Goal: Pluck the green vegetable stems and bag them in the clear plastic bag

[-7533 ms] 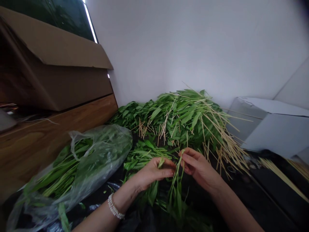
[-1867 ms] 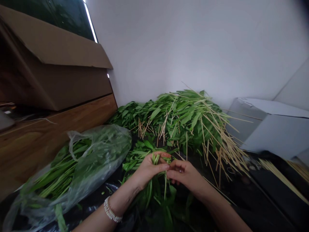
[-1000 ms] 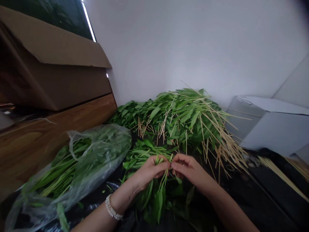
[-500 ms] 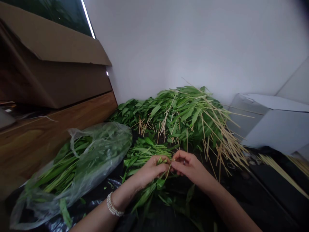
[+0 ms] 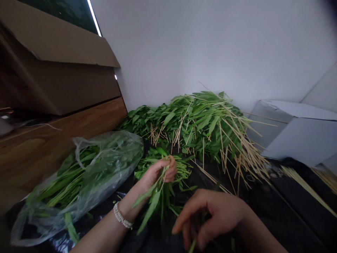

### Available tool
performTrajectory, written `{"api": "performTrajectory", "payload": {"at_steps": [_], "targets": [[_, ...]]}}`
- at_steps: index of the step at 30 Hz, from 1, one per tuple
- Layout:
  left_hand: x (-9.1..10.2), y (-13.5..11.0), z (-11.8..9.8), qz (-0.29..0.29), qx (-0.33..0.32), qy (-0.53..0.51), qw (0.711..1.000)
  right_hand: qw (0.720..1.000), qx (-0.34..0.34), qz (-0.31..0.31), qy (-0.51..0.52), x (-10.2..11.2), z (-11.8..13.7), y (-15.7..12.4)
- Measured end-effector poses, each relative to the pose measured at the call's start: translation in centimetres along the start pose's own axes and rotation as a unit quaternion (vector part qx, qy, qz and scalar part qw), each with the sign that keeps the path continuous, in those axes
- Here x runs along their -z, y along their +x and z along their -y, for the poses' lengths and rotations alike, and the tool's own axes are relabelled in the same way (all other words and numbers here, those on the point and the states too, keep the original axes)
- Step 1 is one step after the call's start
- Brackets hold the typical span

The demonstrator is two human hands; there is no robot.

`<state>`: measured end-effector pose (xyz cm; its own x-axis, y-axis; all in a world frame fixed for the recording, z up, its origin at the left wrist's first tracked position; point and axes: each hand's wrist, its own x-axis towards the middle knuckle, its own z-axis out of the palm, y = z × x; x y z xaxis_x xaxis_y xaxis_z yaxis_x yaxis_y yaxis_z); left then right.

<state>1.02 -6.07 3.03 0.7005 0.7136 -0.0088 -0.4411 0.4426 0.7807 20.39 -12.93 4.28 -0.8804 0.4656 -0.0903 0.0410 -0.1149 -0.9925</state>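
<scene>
My left hand (image 5: 165, 170), with a beaded bracelet at the wrist, is closed on leafy green stems (image 5: 152, 207) whose long leaves hang down toward me. Just behind it lies a small heap of cut green stems (image 5: 184, 168) with leaves. Lower and nearer to me, my right hand (image 5: 210, 216) is curled with thumb and fingers drawn together. A short bit of green stem (image 5: 193, 246) shows at its fingertips; the rest is hidden by the hand and the frame's edge.
A large pile of leafy greens on thin wooden sticks (image 5: 195, 119) leans by the wall. At left lies a clear plastic bag of greens (image 5: 110, 168), below a cardboard box (image 5: 79, 84). A white box (image 5: 297, 137) and loose sticks (image 5: 308, 189) are at right, on black sheeting.
My hands, together before, are now apart. The right moved down toward me; the left rose slightly with the leafy stems. Sticks lying on the black sheeting are now uncovered.
</scene>
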Motion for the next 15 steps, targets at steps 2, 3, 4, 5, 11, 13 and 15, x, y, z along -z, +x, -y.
{"api": "performTrajectory", "payload": {"at_steps": [2, 3, 4, 5, 11, 13, 15], "targets": [[-0.1, 0.0, -0.3, -0.017, -0.018, -0.048, 0.999, 0.996, -0.035, -0.044, -0.071, -0.1, 0.0, 0.1], [-0.1, 0.0, -0.4, -0.024, -0.027, -0.063, 0.997, 0.987, -0.046, -0.100, -0.118, -0.1, -0.2, 0.2], [-0.2, 0.0, -0.4, -0.028, -0.035, -0.073, 0.996, 0.972, -0.058, -0.153, -0.169, -0.1, -0.5, 0.4], [-0.3, -0.1, -0.4, -0.031, -0.040, -0.078, 0.996, 0.954, -0.070, -0.186, -0.223, -0.1, -0.9, 0.7], [-0.3, -0.3, -0.3, -0.018, -0.011, -0.113, 0.993, 0.829, -0.135, -0.171, -0.515, -1.1, -2.4, 1.3], [0.0, -0.4, -0.4, -0.014, -0.001, -0.133, 0.991, 0.840, -0.120, -0.170, -0.501, -0.9, -2.0, 0.9], [0.2, -0.4, -0.4, -0.017, -0.004, -0.145, 0.989, 0.881, -0.103, -0.191, -0.420, 0.0, -1.1, 0.1]]}}
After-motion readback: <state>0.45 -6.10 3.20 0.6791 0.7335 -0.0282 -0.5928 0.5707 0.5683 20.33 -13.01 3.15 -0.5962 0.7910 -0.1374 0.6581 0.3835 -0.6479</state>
